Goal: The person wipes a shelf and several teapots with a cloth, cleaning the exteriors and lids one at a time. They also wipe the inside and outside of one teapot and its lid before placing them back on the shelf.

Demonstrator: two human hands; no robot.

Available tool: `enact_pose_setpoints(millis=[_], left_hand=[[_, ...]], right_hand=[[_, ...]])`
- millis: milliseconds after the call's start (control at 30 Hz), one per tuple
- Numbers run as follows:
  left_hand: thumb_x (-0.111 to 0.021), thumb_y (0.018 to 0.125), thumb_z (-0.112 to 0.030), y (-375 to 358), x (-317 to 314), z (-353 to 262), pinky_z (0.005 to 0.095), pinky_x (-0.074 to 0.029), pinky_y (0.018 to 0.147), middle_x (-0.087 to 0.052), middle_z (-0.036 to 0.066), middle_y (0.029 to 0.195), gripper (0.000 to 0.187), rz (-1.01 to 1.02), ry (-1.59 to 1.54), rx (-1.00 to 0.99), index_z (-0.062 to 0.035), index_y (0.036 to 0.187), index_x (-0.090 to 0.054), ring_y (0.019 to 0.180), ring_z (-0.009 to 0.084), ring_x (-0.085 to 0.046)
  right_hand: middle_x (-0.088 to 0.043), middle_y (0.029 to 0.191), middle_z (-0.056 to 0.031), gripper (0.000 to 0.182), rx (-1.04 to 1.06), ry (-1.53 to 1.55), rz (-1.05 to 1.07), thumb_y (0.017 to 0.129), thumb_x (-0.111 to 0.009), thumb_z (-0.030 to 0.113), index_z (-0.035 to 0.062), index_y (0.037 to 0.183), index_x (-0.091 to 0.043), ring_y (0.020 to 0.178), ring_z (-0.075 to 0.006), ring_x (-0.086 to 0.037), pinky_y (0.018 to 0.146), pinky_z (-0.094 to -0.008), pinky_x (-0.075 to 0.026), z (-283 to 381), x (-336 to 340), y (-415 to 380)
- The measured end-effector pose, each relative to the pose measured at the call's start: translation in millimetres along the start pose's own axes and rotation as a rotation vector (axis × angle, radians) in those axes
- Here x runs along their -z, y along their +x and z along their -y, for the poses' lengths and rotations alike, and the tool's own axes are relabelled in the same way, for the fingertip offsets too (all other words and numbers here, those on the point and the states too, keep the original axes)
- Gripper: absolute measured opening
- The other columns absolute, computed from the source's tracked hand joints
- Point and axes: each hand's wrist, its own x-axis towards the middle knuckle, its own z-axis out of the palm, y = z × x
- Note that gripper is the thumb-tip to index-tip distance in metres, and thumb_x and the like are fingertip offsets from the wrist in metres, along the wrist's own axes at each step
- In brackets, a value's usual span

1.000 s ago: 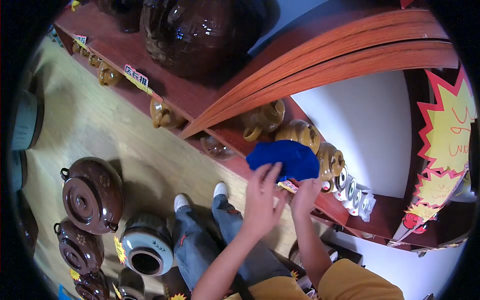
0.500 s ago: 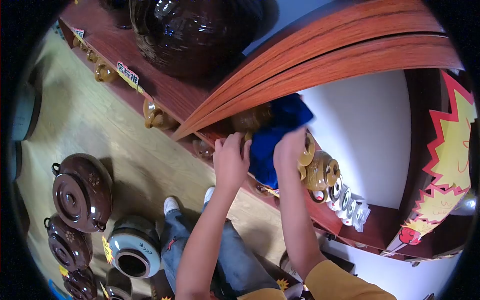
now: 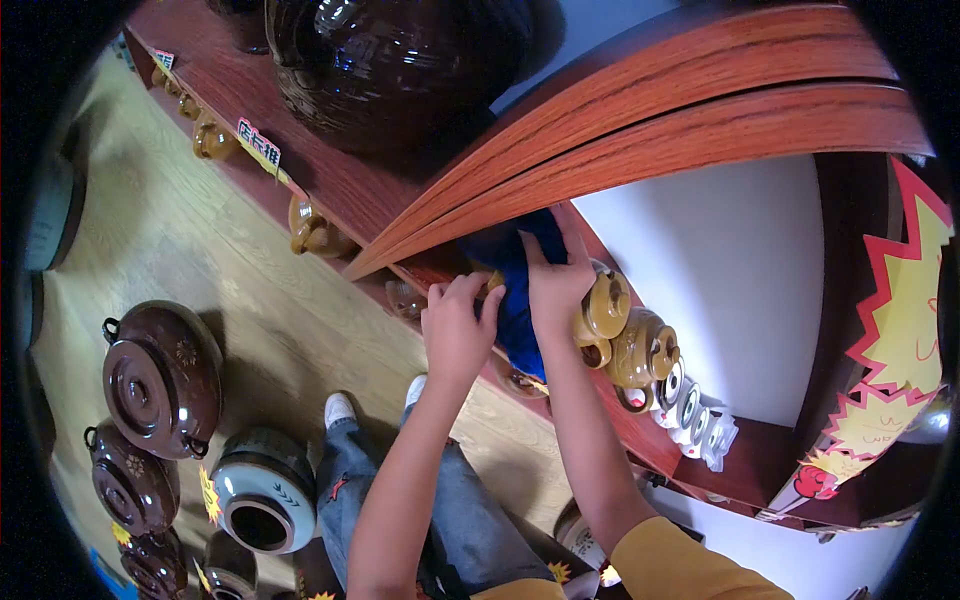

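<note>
A dark blue cloth (image 3: 517,318) hangs bunched at the shelf, between my two hands. My right hand (image 3: 556,283) presses on the cloth with thumb and fingers spread around its upper part. Closed at the fingertips, my left hand (image 3: 461,325) pinches a small yellowish-brown piece, perhaps a pot's knob, at the cloth's left side. Most of the object under the cloth is hidden. Just right of my right hand stands a yellow-brown lidded pot (image 3: 606,305), with another glazed pot (image 3: 640,347) beyond it.
Red wooden boards (image 3: 640,130) slant above my hands. White cups (image 3: 690,405) stand farther along the shelf. A large dark jar (image 3: 390,70) is at the top. Brown lidded pots (image 3: 160,385) and a pale blue jar (image 3: 262,500) stand on the floor (image 3: 280,340).
My right hand has moved up and left with the cloth, whose raised corner has dropped back. The yellow-brown lidded pot beside it shows more fully. My left hand has barely shifted.
</note>
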Motion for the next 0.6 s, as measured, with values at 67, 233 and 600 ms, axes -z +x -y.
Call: enact_pose_setpoints(millis=[67,233,600], left_hand=[[-0.063,0.083,-0.022,0,4,-3,0.0421,-0.043,0.075,-0.063,0.012,0.089,0.022,0.025,-0.016,0.018,-0.0037,0.095,-0.064,0.085,0.0340,-0.053],[-0.062,0.082,-0.020,-1,-1,4,0.0425,-0.044,0.071,-0.062,0.009,0.085,0.018,-0.022,0.003,-0.039,-0.0068,0.094,-0.064,0.083,0.0326,-0.052],[-0.061,0.083,-0.012,1,1,5,0.0379,-0.039,0.077,-0.059,0.014,0.081,0.014,0.031,-0.147,-0.074,0.0003,0.090,-0.063,0.078,0.0334,-0.051]], right_hand=[[-0.060,0.120,-0.0124,0.047,-0.091,0.081,-0.007,0.073,-0.069,0.002,0.0061,0.119,-0.059,0.112,-0.0260,-0.057,0.094,-0.0341,-0.044,0,0,-5],[-0.060,0.120,-0.0145,0.045,-0.090,0.034,-0.155,0.078,-0.065,0.001,0.0031,0.122,-0.057,0.104,-0.0211,-0.059,0.092,-0.0304,-0.042,1,-1,-24],[-0.060,0.121,-0.0130,0.042,-0.007,0.012,-0.114,0.080,-0.060,-0.002,0.0020,0.122,-0.056,0.106,-0.0214,-0.058,0.094,-0.0307,-0.041,-5,0,-23]])
